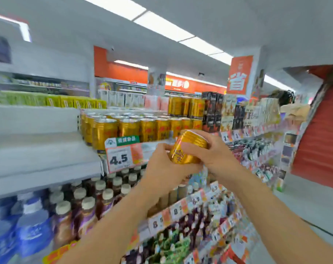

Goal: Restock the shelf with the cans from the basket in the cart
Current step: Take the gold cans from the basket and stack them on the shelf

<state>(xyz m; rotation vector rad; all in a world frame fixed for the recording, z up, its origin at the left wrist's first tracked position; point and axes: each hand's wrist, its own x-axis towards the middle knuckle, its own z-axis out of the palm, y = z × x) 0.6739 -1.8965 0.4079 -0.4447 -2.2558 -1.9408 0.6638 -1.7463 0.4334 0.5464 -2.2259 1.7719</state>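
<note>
A gold can (187, 147) with red lettering is tilted in the air in front of the shelf, held by both hands. My left hand (163, 168) grips its lower end from the left and below. My right hand (211, 151) grips its upper part from the right, fingers curled over the rim. Behind it, the shelf (148, 149) carries rows of the same gold cans (127, 128), with a 4.5 price tag (120, 159) on its edge. The basket and the cart are out of view.
Brown bottles (97, 199) and blue water bottles (28, 227) fill the lower shelves. White shelf boards (38, 149) jut out at left. More gold cans (184, 105) and dark cartons (211, 111) stand further along. A person (287, 103) stands far down the aisle at right.
</note>
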